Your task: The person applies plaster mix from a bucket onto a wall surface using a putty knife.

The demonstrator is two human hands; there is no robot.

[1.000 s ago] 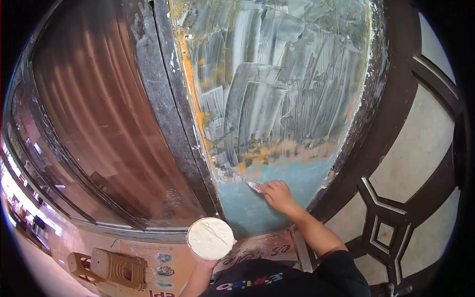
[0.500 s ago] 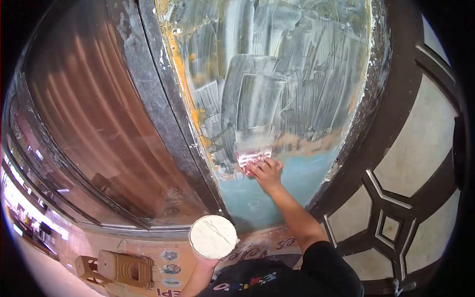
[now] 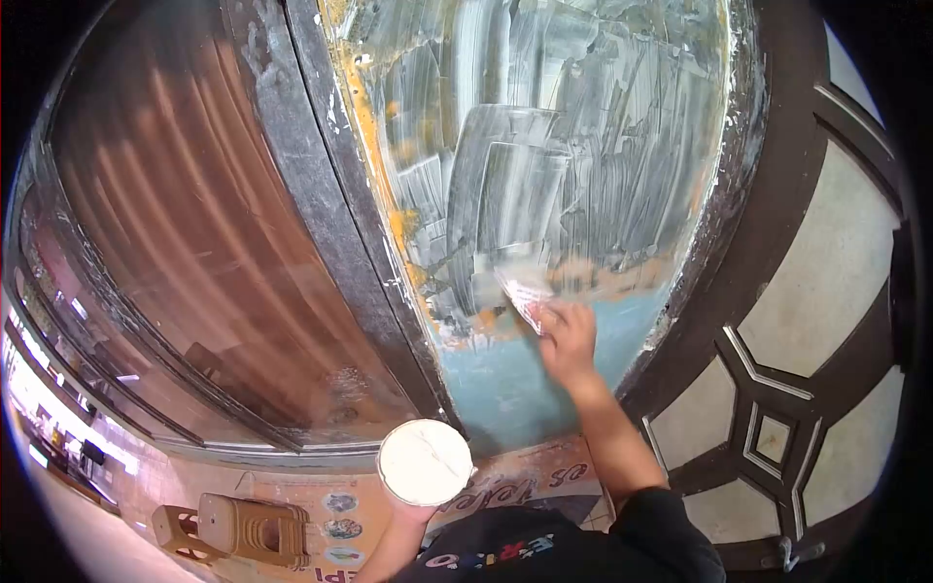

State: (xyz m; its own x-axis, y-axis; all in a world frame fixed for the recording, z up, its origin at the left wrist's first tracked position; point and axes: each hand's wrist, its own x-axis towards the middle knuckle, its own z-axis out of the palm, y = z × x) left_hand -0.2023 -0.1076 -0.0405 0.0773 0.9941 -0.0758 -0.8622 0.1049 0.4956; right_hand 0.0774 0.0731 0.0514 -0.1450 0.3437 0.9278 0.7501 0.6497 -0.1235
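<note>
My right hand (image 3: 571,340) is closed around a putty knife (image 3: 525,299) with a reddish grip and a wide blade smeared with white. The blade is at the wall (image 3: 544,194), near the lower edge of its grey-white streaked coating, above a light blue band. Below and to the left, my left hand (image 3: 410,509) holds a round tub (image 3: 425,462) of creamy white paste from underneath. Most of that hand's fingers are hidden by the tub.
Left of the wall stands a dark frame (image 3: 326,185) with a glass pane (image 3: 194,233) and brown curtain folds. A dark panelled door (image 3: 719,311) is at the right. Stacked brown stools (image 3: 243,527) and a printed banner (image 3: 340,505) lie below.
My right hand has moved to the right with the putty knife, whose blade is now turned more edge-on and tilted. My left hand and the tub have barely shifted.
</note>
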